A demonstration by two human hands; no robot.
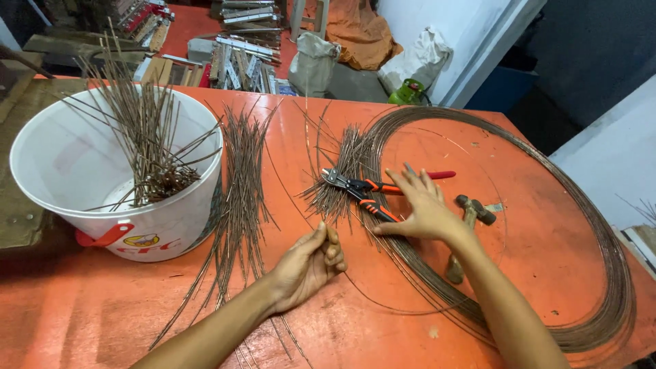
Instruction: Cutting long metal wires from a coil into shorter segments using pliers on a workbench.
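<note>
One white bucket [116, 184] is parked at 9 o'clock on the orange table [547, 273], with a round yellow-and-red label low on its front wall. A thin wire [319, 147] is pinched in the curled left hand [307, 263]. The right hand [424, 205] is laid flat, fingers spread, over one pair of red-handled cutters [369, 188], just beside a cut-wire bundle [338, 178]. One big wire coil [601, 273] is spread toward 3 o'clock, and one hammer [468, 225] is seen inside it.

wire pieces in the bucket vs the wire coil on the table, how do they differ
The wire pieces are short, straight cut lengths; the wire coil is one long wound loop. The pieces stand tilted in the white bucket; the coil lies flat on the orange table. Both are thin, brownish metal wire.
</note>
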